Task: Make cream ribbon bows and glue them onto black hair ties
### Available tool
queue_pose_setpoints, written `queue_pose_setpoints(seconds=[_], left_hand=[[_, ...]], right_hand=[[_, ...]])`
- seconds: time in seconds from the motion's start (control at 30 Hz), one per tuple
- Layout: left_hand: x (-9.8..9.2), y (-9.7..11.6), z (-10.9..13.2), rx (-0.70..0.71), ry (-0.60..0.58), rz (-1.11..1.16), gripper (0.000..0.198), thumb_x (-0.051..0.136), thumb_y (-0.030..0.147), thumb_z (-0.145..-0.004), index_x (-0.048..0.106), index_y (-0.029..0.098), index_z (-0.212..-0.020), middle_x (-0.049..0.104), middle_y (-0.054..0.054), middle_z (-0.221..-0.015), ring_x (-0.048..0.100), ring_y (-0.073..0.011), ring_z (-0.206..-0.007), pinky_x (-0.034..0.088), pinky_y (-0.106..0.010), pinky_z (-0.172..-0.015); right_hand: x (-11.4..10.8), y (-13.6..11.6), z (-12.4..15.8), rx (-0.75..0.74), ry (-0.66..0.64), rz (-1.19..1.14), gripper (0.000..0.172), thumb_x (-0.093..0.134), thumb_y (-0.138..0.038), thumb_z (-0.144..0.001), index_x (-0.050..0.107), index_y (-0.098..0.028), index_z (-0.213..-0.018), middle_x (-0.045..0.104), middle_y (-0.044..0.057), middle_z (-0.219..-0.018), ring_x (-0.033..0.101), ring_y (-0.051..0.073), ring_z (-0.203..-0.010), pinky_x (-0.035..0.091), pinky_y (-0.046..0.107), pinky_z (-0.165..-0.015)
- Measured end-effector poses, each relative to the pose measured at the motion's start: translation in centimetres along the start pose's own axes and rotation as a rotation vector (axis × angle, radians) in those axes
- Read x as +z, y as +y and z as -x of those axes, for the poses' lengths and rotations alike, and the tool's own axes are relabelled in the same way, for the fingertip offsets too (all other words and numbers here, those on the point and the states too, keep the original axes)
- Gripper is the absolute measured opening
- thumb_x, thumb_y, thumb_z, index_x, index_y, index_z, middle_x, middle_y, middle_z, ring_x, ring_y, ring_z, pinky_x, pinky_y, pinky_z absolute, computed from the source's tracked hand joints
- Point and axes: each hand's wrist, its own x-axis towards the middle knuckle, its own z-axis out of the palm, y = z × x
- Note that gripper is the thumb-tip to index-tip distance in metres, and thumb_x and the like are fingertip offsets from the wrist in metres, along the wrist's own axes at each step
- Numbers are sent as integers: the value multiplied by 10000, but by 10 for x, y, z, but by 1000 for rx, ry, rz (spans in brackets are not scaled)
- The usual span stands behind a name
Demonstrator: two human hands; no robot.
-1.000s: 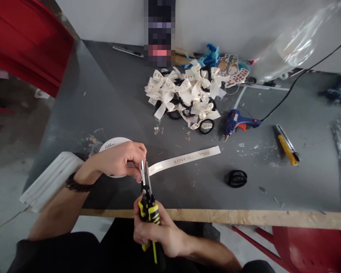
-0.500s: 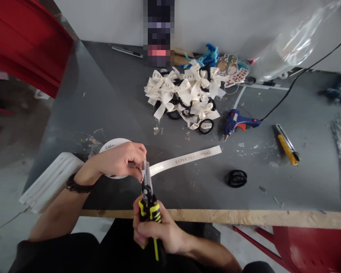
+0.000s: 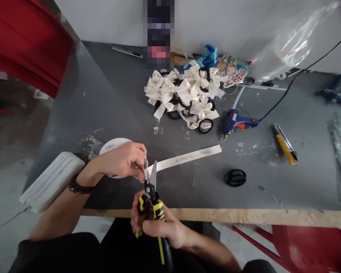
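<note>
A white ribbon (image 3: 184, 160) with gold lettering lies across the table, its left end pinched in my left hand (image 3: 126, 159). Under that hand sits a round white ribbon spool (image 3: 112, 144), partly covered by it. My right hand (image 3: 166, 227) grips black and yellow-green scissors (image 3: 151, 191) by the handles. The scissors' blades are spread apart, one on each side of the ribbon, close by my left fingertips. To the right of the ribbon rest black hair ties (image 3: 236, 178).
A heap of white ribbon bows (image 3: 184, 91) on black hair ties lies farther back. Right of it are a blue glue gun (image 3: 238, 122) with a cord and a yellow utility knife (image 3: 285, 146). A white box-like object (image 3: 52, 182) stands by my left forearm.
The scissors' blades have opened from nearly closed, and their handles have spread in my right hand. My left hand has stayed almost still on the ribbon.
</note>
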Motion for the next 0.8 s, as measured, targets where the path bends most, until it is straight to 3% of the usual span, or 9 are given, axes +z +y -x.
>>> queue_pose_setpoints(seconds=[0.3,0.6,0.8], left_hand=[[-5,1,1,13,-4,65,210,774,482,-957,842,292,-899,782,-7,-777,651,-183,-841,504,-296,-844],[-5,-2,4,-6,-4,109,304,793,571,-906,833,274,-849,761,-11,-727,634,-182,-836,485,-263,-741],[-5,-3,2,32,-16,89,186,875,433,-873,821,269,-805,792,-6,-769,693,-179,-843,505,-291,-843]], right_hand=[[-1,-17,4,-48,-23,169,629,820,-396,-923,519,-230,-1451,563,36,-1113,582,171,-949,428,364,-856],[2,-16,0,-72,-57,148,633,829,-388,-920,530,-237,-1458,571,34,-1109,592,169,-942,446,377,-864],[3,-18,-2,-60,-32,146,582,822,-375,-928,556,-233,-1426,577,37,-1099,594,173,-954,436,376,-875]])
